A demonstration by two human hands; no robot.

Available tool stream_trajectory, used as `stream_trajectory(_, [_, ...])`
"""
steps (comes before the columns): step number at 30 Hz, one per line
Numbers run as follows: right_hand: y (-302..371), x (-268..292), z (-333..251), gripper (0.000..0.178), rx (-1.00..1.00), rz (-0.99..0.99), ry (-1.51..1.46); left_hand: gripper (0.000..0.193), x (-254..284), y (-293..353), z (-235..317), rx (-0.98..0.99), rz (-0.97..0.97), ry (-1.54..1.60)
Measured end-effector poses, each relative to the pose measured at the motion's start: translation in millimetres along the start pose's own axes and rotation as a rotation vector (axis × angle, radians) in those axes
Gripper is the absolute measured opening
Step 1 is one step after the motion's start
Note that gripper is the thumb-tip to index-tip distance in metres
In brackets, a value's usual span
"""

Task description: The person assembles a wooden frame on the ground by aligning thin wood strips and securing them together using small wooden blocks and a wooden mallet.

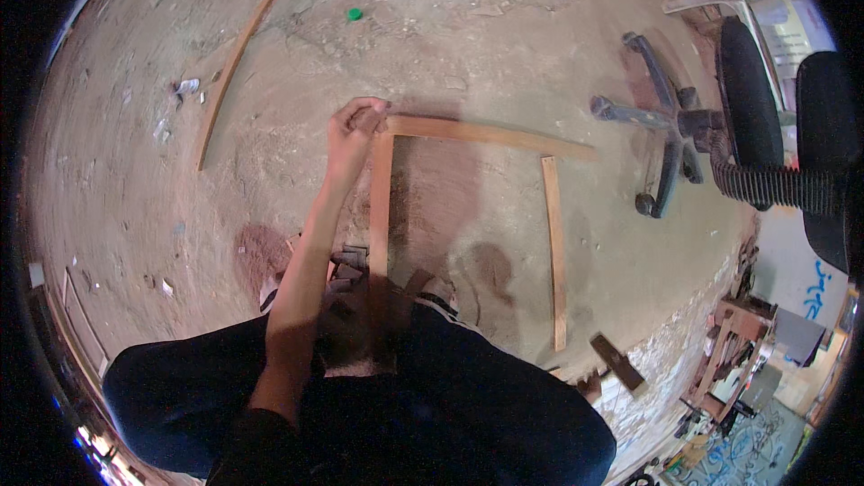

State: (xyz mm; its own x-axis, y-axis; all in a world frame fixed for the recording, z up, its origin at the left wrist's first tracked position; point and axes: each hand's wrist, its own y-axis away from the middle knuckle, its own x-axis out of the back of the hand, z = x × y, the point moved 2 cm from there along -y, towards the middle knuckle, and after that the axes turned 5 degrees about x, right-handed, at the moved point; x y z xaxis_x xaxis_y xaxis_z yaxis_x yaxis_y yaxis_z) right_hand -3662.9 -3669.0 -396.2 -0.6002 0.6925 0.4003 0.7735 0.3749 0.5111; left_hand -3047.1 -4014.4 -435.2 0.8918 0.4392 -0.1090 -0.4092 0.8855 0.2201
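My left hand (354, 129) is at the corner where an upright-running wooden strip (381, 207) meets a crosswise wooden strip (490, 133). Its fingers are closed in a pinch at the joint; whatever they hold is too small to make out. Low on the right, my right hand (589, 387) is partly hidden beside my knee, closed round the handle of a hammer (618, 363), whose head is raised off the floor. A third wooden strip (555, 252) lies below the crosswise one's right part, its end close to it.
Another thin wooden strip (236, 72) lies on the dusty floor at far left. A green cap (354, 14) lies beyond my left hand. An office chair's wheeled base (666, 121) lies tipped at right. Wooden and metal items (733, 351) stand at lower right.
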Motion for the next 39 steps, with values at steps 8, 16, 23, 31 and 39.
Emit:
stream_trajectory(8, [93,-319,-49,0.039,0.236,-0.794,-0.112,0.018,51,3,16,-0.063,0.133,-0.155])
stream_trajectory(16, [165,-417,-77,0.039,0.132,-1.009,-0.264,0.020,48,7,0,0.174,0.118,-0.121])
stream_trajectory(23, [152,-409,-49,0.037,0.094,-0.929,-0.152,0.018,38,-23,-22,0.051,0.113,-0.387])
stream_trajectory(31, [147,-399,-32,0.035,0.003,-0.796,-0.141,0.018,26,-33,-26,-0.008,0.067,-0.566])
stream_trajectory(39, [139,-408,-25,0.036,-0.019,-0.676,-0.130,0.016,33,-34,-41,-0.015,0.107,-0.534])
